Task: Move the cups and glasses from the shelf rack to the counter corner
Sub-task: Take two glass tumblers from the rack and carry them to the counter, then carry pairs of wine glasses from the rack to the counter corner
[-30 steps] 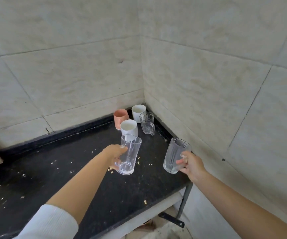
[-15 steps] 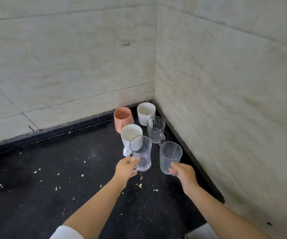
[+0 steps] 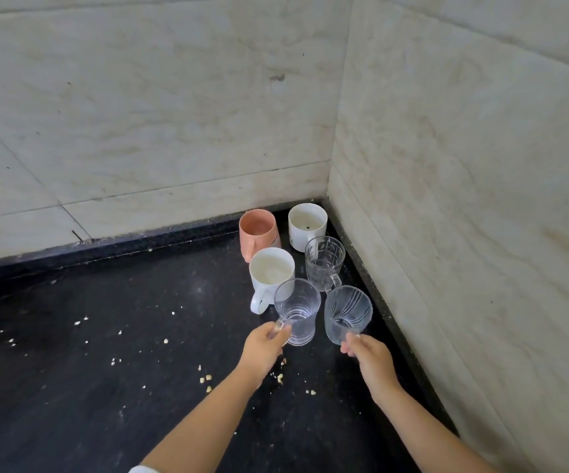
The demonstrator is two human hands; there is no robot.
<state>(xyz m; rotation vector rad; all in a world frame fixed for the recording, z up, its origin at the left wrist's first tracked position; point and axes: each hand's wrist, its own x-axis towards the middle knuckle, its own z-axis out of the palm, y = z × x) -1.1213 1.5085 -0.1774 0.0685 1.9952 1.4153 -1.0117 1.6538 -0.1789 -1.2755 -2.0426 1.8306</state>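
Evidently the person is adding two more glasses to the cluster in the corner, working outward from the walls so each new piece lands in front of the last; the left hand (image 3: 265,346) is closed on the handle of a ribbed glass (image 3: 297,312), set down just before the white mug (image 3: 271,273); the right hand (image 3: 365,353) pinches the base of a swirl-cut glass (image 3: 348,314), tilted, just beside it; behind stand a pink cup (image 3: 258,233), a white cup (image 3: 307,225) and a clear handled glass (image 3: 324,262), packed near each other to save room; the black counter (image 3: 105,370) is speckled with crumbs (image 3: 208,380); pale tiled walls (image 3: 447,199) meet at the corner.
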